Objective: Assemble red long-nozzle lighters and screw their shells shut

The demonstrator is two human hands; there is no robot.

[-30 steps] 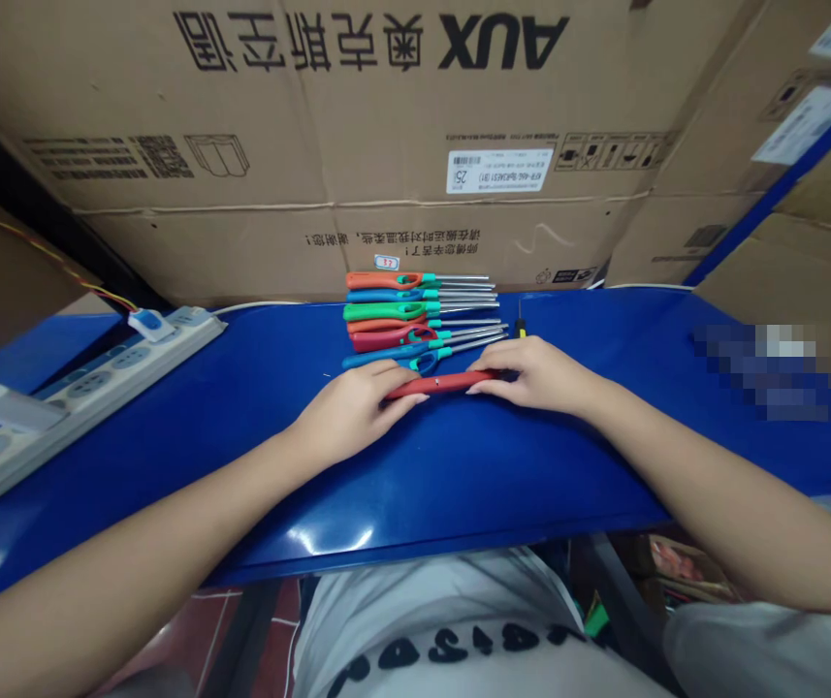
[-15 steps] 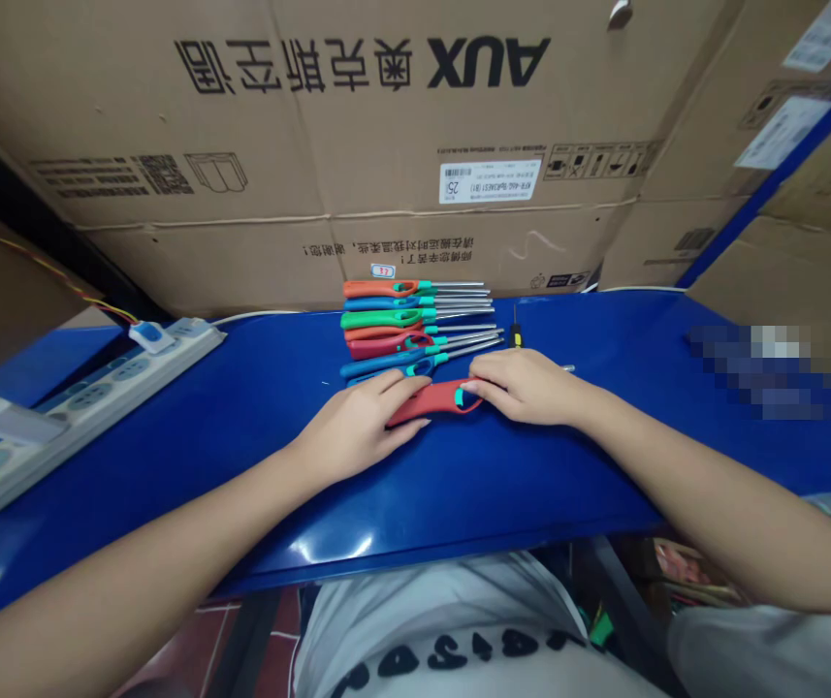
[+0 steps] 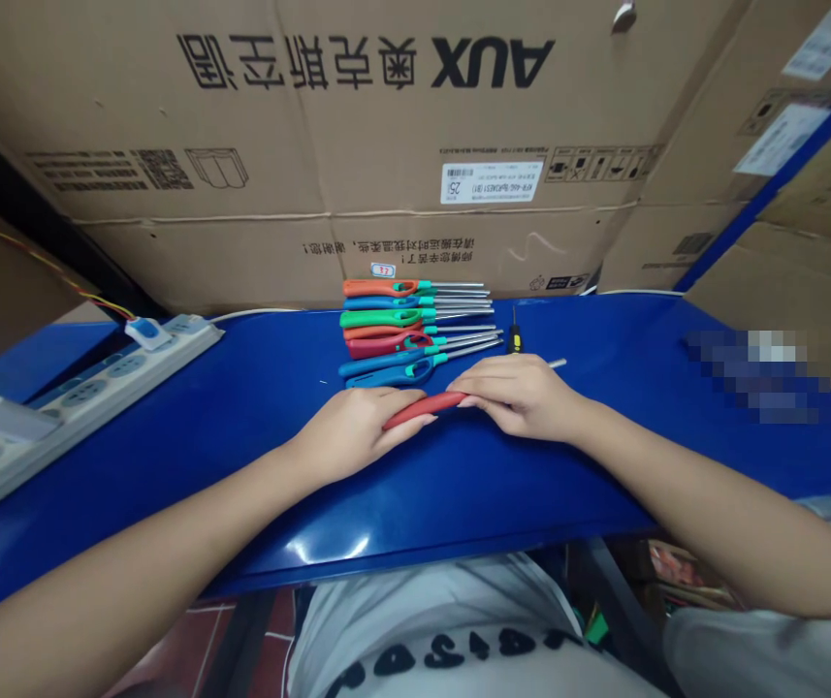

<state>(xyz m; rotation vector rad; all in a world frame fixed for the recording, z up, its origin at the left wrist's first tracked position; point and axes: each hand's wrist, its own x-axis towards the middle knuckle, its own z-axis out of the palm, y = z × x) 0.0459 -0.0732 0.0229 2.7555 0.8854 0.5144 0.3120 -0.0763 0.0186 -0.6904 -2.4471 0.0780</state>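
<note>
Between my two hands is a red long-necked lighter (image 3: 424, 411), turned so that a narrow edge of its handle shows. My left hand (image 3: 357, 427) grips the handle's left end, thumb below and fingers above. Around its right part, my right hand (image 3: 521, 396) is closed and hides the trigger area; a metal tip pokes out beyond the knuckles. Just behind lies a row of several lighters, among them a blue lighter (image 3: 390, 374), a green lighter (image 3: 378, 318) and an orange lighter (image 3: 375, 288), metal necks pointing right.
A small black-and-yellow screwdriver (image 3: 515, 339) lies right of the row. On the left runs a white power strip (image 3: 95, 397) with plugs in it. A large cardboard sheet (image 3: 357, 145) stands along the back of the blue table (image 3: 400, 514). A blurred patch (image 3: 756, 373) sits at the right.
The red lighter has been rolled in my hands, from its broad side with the trigger opening showing to its narrow edge. Both hands still hold it.
</note>
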